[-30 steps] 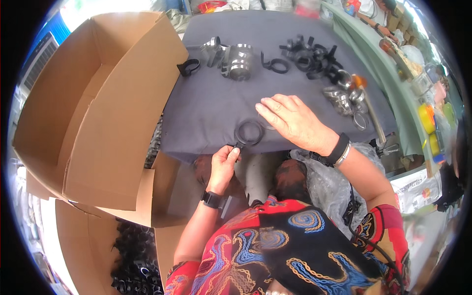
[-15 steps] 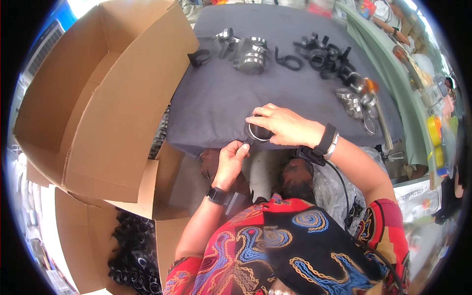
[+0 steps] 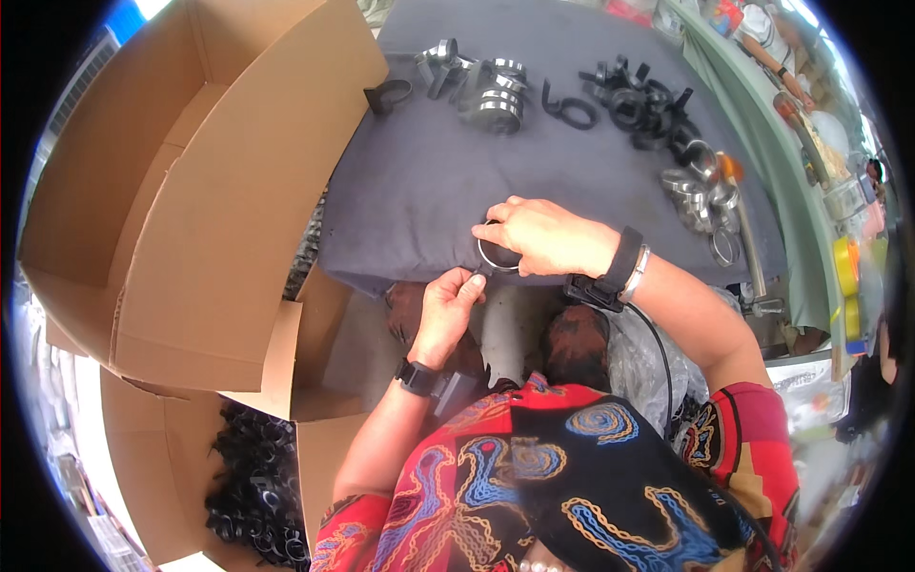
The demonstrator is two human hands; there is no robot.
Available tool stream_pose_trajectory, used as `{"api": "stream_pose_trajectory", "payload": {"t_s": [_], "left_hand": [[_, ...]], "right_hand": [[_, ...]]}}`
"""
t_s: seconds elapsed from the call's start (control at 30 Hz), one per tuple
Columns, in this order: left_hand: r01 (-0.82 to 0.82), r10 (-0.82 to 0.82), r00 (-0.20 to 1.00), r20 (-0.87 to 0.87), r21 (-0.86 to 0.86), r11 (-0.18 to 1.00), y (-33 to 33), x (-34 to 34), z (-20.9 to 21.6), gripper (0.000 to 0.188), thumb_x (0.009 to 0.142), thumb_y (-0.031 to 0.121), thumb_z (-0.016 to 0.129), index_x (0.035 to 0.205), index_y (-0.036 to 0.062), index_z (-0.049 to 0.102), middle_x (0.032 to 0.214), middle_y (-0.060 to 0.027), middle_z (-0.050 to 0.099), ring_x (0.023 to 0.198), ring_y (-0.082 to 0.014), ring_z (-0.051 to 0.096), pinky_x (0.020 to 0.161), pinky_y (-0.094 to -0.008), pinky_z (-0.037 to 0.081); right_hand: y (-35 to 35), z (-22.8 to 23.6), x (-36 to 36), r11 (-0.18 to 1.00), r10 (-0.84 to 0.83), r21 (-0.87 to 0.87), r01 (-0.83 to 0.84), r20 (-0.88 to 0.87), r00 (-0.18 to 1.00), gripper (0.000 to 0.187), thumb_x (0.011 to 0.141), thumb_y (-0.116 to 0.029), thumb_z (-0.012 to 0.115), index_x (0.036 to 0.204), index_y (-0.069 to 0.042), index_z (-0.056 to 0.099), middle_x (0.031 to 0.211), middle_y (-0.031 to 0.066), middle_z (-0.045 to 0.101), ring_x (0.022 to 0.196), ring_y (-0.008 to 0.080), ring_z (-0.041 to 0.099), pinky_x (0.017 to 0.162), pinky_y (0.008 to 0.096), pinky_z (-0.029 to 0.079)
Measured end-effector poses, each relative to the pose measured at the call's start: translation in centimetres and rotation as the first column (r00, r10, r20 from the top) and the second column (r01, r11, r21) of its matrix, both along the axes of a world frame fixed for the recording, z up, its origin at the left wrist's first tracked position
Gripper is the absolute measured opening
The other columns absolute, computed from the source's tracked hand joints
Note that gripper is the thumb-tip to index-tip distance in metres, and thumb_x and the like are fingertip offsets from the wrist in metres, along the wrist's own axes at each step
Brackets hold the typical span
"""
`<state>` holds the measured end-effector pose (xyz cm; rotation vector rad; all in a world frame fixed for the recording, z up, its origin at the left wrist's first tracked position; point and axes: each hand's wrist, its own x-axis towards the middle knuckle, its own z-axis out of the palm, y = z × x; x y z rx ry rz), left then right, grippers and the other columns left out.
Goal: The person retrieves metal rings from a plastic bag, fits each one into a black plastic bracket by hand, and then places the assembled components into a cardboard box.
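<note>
At the near edge of the dark grey cloth-covered table (image 3: pixel 410 195), the black round ring with shiny silver rim (image 3: pixel 489 262) is probably light and stiff, perhaps slippery on the rim; its narrow tab seems the best hold. The left hand (image 3: pixel 446 313) pinches there; the right hand (image 3: pixel 553 236) covers the ring, its grip I cannot tell. More room lies toward the table's middle; the brown cardboard box (image 3: pixel 233 205) limits its left side.

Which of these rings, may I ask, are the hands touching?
The ring at the near table edge: the left hand pinches its black tab, and the right hand partly covers the ring; the other rings lie untouched.
</note>
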<state>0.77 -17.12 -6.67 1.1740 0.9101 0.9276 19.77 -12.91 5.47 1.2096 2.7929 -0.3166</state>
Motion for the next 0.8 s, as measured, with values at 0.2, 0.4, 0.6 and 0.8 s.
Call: {"api": "stream_pose_trajectory", "payload": {"t_s": [0.2, 0.4, 0.6, 0.8], "left_hand": [[-0.04, 0.042, 0.998, -0.047, 0.044, 0.998, -0.4, 0.5, -0.1, 0.022, 0.095, 0.019, 0.057, 0.08, 0.0032, 0.06, 0.074, 0.0001, 0.061, 0.071, -0.0073, 0.05, 0.068, -0.0238, 0.041], [-0.035, 0.036, 0.999, -0.02, 0.022, 0.999, -0.3, 0.3, -0.4, 0.021, 0.095, 0.018, 0.057, 0.081, 0.0029, 0.059, 0.075, 0.0011, 0.06, 0.072, -0.0065, 0.05, 0.069, -0.0233, 0.041], [0.028, -0.029, 0.998, -0.049, -0.022, 0.999, -0.5, 0.0, 1.1, 0.019, 0.096, 0.015, 0.054, 0.087, 0.0, 0.061, 0.079, 0.0008, 0.061, 0.075, -0.0067, 0.051, 0.072, -0.0234, 0.042], [0.013, -0.01, 0.995, -0.103, 0.026, 1.0, -0.1, 0.1, 0.4, 0.019, 0.097, 0.016, 0.054, 0.088, 0.0007, 0.061, 0.079, 0.0009, 0.06, 0.074, -0.0067, 0.05, 0.071, -0.0232, 0.042]], "right_hand": [[0.1, -1.9, -1.1, 0.99, -0.117, 0.073, 0.122, -0.069, 0.991, 0.06, 0.086, -0.037, 0.06, 0.133, -0.002, 0.047, 0.139, 0.0211, 0.045, 0.131, 0.0369, 0.04, 0.108, 0.0541, 0.03], [0.7, -5.1, -2.8, 0.956, -0.207, 0.163, 0.243, -0.21, 0.956, 0.053, 0.093, -0.036, 0.051, 0.131, 0.001, 0.048, 0.143, 0.017, 0.043, 0.137, 0.0306, 0.034, 0.108, 0.0572, 0.028], [0.3, -4.6, -3.2, 0.923, -0.255, 0.243, 0.299, -0.197, 0.947, 0.054, 0.092, -0.035, 0.053, 0.132, 0.001, 0.048, 0.143, 0.0158, 0.043, 0.135, 0.0313, 0.035, 0.104, 0.0607, 0.031], [0.6, -5.9, -3.0, 0.919, -0.253, 0.255, 0.3, -0.2, 0.947, 0.056, 0.092, -0.038, 0.052, 0.132, 0.001, 0.048, 0.142, 0.0165, 0.043, 0.135, 0.0311, 0.036, 0.103, 0.0627, 0.031]]}}
